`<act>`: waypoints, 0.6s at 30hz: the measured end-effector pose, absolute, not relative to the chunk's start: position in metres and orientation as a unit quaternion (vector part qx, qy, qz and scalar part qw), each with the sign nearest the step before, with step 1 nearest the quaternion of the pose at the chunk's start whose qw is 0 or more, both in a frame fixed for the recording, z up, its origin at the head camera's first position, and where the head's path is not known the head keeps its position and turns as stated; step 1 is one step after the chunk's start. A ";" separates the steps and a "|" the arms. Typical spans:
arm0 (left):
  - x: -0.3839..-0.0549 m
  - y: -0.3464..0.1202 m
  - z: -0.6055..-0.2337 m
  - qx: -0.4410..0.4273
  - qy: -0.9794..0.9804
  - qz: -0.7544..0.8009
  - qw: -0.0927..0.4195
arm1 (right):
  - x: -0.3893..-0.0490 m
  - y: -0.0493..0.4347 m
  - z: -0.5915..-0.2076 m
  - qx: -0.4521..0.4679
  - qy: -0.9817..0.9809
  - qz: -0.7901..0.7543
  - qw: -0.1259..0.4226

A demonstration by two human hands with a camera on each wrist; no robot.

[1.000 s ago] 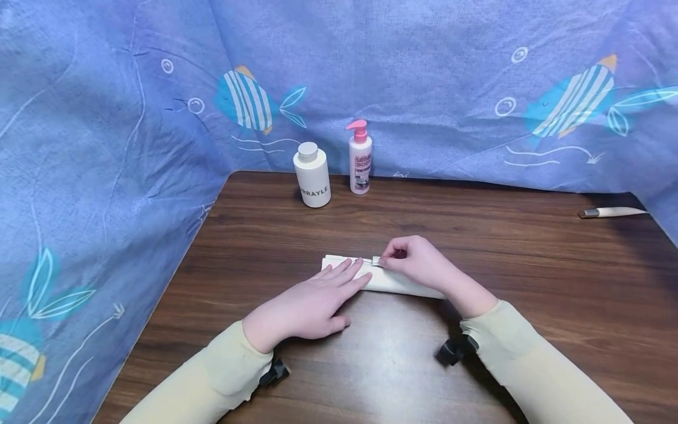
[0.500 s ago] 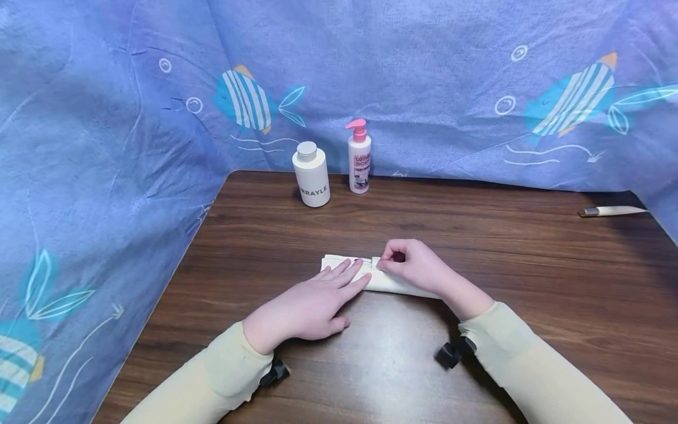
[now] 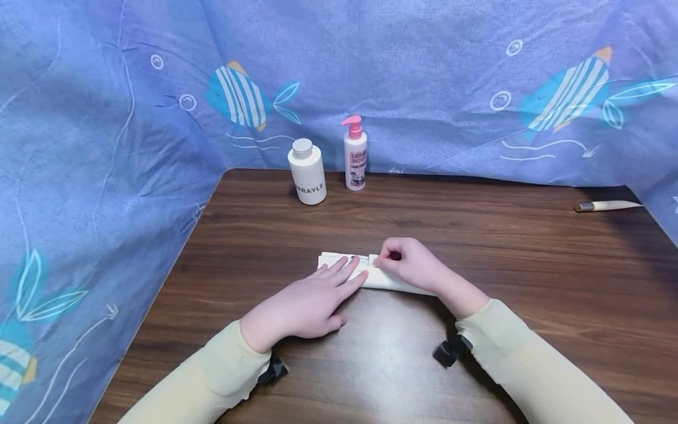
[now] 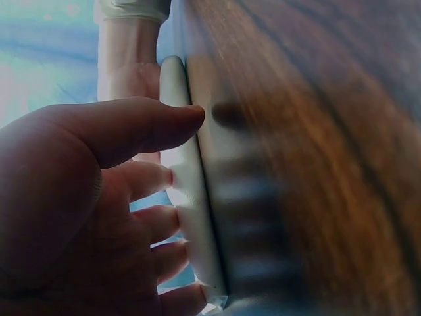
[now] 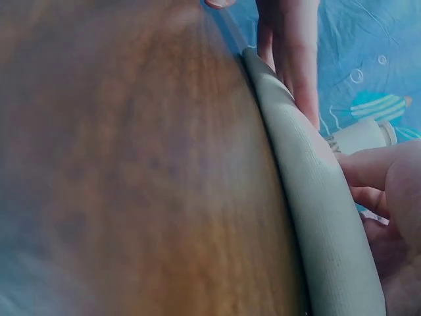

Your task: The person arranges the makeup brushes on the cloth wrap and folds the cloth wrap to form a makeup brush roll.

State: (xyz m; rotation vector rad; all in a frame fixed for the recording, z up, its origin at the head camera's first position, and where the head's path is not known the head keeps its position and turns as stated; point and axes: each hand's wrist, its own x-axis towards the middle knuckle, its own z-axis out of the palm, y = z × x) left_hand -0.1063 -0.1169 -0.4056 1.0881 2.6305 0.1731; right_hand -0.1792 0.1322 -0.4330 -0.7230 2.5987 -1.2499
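A long, narrow, off-white case [image 3: 394,281] with a finely ribbed surface lies across the middle of the table. A thin line and a small white tab [image 3: 372,259] show along its far edge. My left hand [image 3: 304,306] lies with spread fingers over the case's left part, fingertips touching it and the thumb off to the near side. At the tab, the thumb and forefinger of my right hand [image 3: 415,265] pinch together. In the right wrist view, the padded near side of the case [image 5: 322,197] runs beneath my fingers. What the case contains is hidden.
Behind the case stand a white bottle with a cap [image 3: 308,176] and a white pump bottle with a pink top [image 3: 355,156]. A flat brush with a pale handle [image 3: 609,205] lies at the far right. A blue fish-print cloth [image 3: 424,88] hangs behind the dark wooden table [image 3: 477,229].
My right hand has shifted very slightly left and its fingers sit a little differently at the tab. My left hand stays on the case. The head view has tilted slightly.
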 end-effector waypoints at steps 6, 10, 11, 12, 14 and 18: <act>-0.107 -0.117 -0.409 0.378 0.912 0.068 0.144 | -0.176 0.132 -0.440 -0.253 0.873 -0.414 0.056; -0.106 -0.118 -0.411 0.377 0.912 0.074 0.145 | -0.174 0.136 -0.445 -0.244 0.877 -0.411 0.042; -0.106 -0.118 -0.410 0.376 0.912 0.076 0.145 | -0.174 0.137 -0.446 -0.245 0.878 -0.410 0.037; -0.105 -0.119 -0.410 0.374 0.912 0.080 0.145 | -0.173 0.137 -0.446 -0.247 0.879 -0.407 0.032; -0.105 -0.120 -0.409 0.369 0.914 0.090 0.144 | -0.172 0.140 -0.447 -0.253 0.882 -0.398 0.015; -0.105 -0.127 -0.406 0.340 0.924 0.114 0.135 | -0.166 0.148 -0.445 -0.260 0.892 -0.369 -0.024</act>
